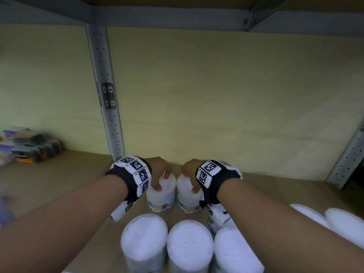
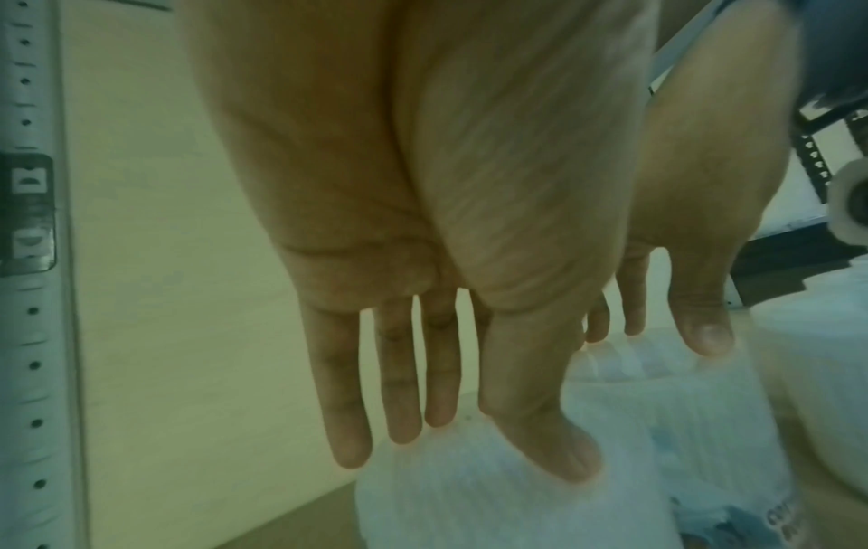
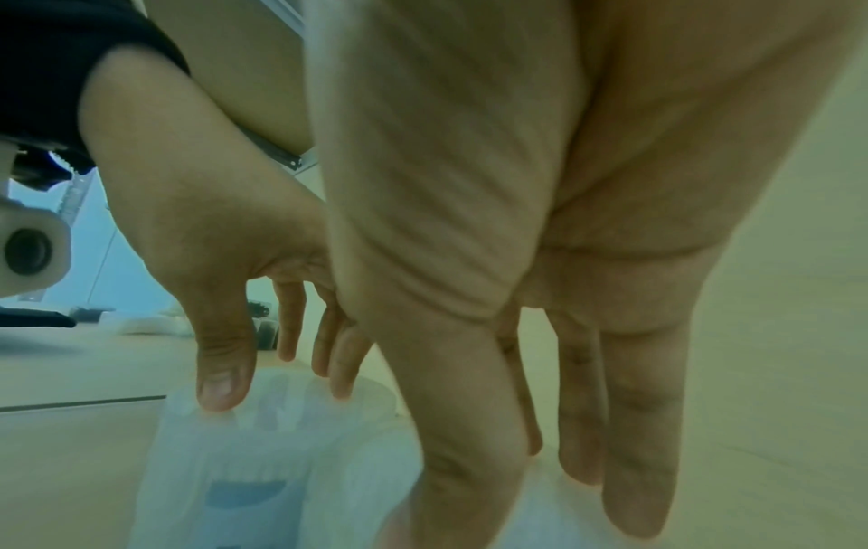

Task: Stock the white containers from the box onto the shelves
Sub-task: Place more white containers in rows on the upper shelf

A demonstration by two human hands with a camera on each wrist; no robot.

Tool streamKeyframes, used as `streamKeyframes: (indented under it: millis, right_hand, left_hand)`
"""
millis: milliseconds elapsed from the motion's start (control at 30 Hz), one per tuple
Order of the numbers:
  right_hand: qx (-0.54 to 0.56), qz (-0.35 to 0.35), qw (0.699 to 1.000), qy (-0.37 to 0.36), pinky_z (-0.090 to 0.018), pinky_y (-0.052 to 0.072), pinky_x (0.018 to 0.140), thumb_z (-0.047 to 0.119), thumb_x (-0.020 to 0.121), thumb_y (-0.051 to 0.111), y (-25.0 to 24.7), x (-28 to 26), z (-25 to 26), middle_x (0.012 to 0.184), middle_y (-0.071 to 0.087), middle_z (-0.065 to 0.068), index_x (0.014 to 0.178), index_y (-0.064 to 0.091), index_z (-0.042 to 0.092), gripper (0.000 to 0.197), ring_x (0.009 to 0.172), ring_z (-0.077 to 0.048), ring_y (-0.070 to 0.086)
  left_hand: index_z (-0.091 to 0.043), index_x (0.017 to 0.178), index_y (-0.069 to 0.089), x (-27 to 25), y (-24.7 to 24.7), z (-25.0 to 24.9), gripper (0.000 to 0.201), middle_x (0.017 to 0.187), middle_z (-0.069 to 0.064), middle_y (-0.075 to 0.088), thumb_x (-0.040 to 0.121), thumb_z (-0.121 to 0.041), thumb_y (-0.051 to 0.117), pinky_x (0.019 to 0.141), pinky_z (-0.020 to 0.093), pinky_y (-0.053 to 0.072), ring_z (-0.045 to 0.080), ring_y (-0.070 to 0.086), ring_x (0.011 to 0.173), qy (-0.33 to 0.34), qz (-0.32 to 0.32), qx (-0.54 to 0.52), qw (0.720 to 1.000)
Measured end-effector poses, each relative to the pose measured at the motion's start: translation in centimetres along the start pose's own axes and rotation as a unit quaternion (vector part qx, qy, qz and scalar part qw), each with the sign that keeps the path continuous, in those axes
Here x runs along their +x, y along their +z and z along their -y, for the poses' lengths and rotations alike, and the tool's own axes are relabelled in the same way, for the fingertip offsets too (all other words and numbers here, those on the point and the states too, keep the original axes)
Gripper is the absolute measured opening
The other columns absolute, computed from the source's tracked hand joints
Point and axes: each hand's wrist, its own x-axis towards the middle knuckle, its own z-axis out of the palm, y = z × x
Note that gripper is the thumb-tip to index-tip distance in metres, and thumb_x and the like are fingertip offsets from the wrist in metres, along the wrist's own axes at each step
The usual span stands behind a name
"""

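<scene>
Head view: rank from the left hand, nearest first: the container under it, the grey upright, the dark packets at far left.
1. Container, directly under the left hand, fingers on its top.
2. Grey upright, just behind and left.
3. Dark packets, far left on the shelf.

Low in the frame's middle, the two rear white containers [image 1: 161, 194] bore labels reading "COTTON BUDS", the letters blurred.

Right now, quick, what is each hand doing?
Left hand: fingers gripping the top of the left white container.
Right hand: fingers gripping the top of the right white container.
</scene>
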Motion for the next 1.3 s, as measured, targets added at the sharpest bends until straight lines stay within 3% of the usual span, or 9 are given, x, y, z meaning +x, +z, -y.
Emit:
streamKeyframes:
  millis: [100, 200, 300, 367, 633, 800, 967, 1100, 1300]
  right_hand:
    - [0.000, 0.042, 0.999, -0.017, -0.021, 0.053, 0.076, 0.018, 0.084, 0.065, 1.3, -0.2, -0.2, 0.127, 0.060, -0.009, 0.125, 0.059, 0.016, 0.041, 0.110, -0.028, 0.060]
    - [-0.004, 0.024, 1.000, -0.020, -0.040, 0.056, 0.083, 0.031, 0.064, 0.070, 2.4, -0.2, 0.0, 0.112, 0.065, 0.001, 0.112, 0.062, 0.026, 0.049, 0.099, -0.025, 0.065]
    - [-0.053, 0.018, 0.998, -0.031, -0.044, 0.057, 0.078, 0.036, 0.058, 0.070, 4.2, 2.1, -0.6, 0.107, 0.065, 0.001, 0.116, 0.046, 0.038, 0.063, 0.093, -0.027, 0.065]
    - [-0.051, 0.026, 0.998, -0.025, -0.042, 0.058, 0.071, 0.046, 0.047, 0.072, 5.6, 4.0, -1.2, 0.096, 0.065, 0.005, 0.098, 0.038, 0.048, 0.061, 0.081, -0.026, 0.066]
    - [-0.024, 0.011, 1.000, 0.001, -0.035, 0.056, 0.063, 0.067, 0.030, 0.066, 11.8, 10.7, -3.5, 0.078, 0.063, 0.015, 0.087, 0.045, 0.043, 0.065, 0.063, -0.018, 0.063]
    - [-0.013, 0.009, 1.000, 0.012, -0.039, 0.058, 0.067, 0.067, 0.034, 0.069, 9.4, 5.9, -2.4, 0.088, 0.067, 0.009, 0.096, 0.042, 0.039, 0.072, 0.070, -0.024, 0.067]
    - [0.047, -0.008, 0.999, -0.015, -0.039, 0.052, 0.091, 0.031, 0.082, 0.071, 2.5, -7.9, 2.4, 0.122, 0.063, -0.013, 0.125, 0.056, 0.006, 0.052, 0.108, -0.033, 0.063]
    - [0.082, -0.062, 0.995, -0.004, -0.032, 0.048, 0.088, 0.028, 0.091, 0.061, 1.8, -11.2, 1.8, 0.127, 0.059, -0.014, 0.128, 0.055, 0.003, 0.045, 0.114, -0.030, 0.059]
    - [0.146, -0.111, 0.983, 0.021, -0.031, 0.048, 0.083, 0.030, 0.090, 0.061, 2.6, -15.5, -0.4, 0.119, 0.064, -0.011, 0.114, 0.062, 0.004, 0.036, 0.106, -0.028, 0.062]
  left_hand:
    - [-0.013, 0.090, 0.044, -1.1, 0.6, -0.6, 0.037, 0.114, 0.016, 0.058, 0.075, -0.017, 0.077, 0.075, 0.026, 0.037, 0.018, 0.047, 0.089, 0.006, 0.002, -0.013, 1.000]
    - [-0.014, 0.090, 0.043, -2.3, 1.1, -1.1, 0.037, 0.117, 0.014, 0.057, 0.075, -0.014, 0.077, 0.075, 0.027, 0.037, 0.020, 0.050, 0.092, 0.004, -0.006, -0.020, 1.000]
    - [-0.013, 0.096, 0.046, -3.4, 1.4, -1.8, 0.034, 0.127, 0.016, 0.054, 0.078, -0.012, 0.075, 0.076, 0.026, 0.035, 0.017, 0.044, 0.093, 0.000, -0.005, -0.018, 1.000]
    - [-0.013, 0.098, 0.045, -3.9, 1.6, -2.2, 0.034, 0.131, 0.016, 0.052, 0.079, -0.008, 0.073, 0.078, 0.026, 0.035, 0.019, 0.046, 0.096, -0.007, 0.000, -0.022, 1.000]
    - [-0.003, 0.117, 0.051, -5.7, 2.0, -3.2, 0.040, 0.134, 0.014, 0.050, 0.083, -0.011, 0.070, 0.077, 0.025, 0.035, 0.028, 0.052, 0.113, -0.025, -0.013, -0.017, 0.999]
    - [-0.008, 0.129, 0.050, -6.5, 2.7, -3.1, 0.048, 0.137, 0.009, 0.048, 0.086, -0.018, 0.067, 0.096, 0.029, 0.041, 0.027, 0.048, 0.124, -0.059, -0.031, -0.030, 0.997]
    - [-0.013, 0.135, 0.050, -6.8, 2.9, -3.1, 0.045, 0.140, 0.006, 0.050, 0.091, -0.021, 0.055, 0.103, 0.031, 0.043, 0.022, 0.050, 0.125, -0.081, -0.061, -0.072, 0.992]
    - [-0.012, 0.138, 0.048, -7.2, 2.3, -4.2, 0.049, 0.140, 0.009, 0.051, 0.090, -0.017, 0.051, 0.100, 0.031, 0.046, 0.024, 0.051, 0.124, -0.101, -0.099, -0.109, 0.984]
    - [-0.007, 0.097, 0.058, -7.7, 2.3, -6.9, 0.017, 0.102, 0.009, 0.060, 0.084, -0.016, 0.050, 0.085, 0.032, 0.047, 0.031, 0.060, 0.112, -0.103, -0.134, -0.158, 0.973]
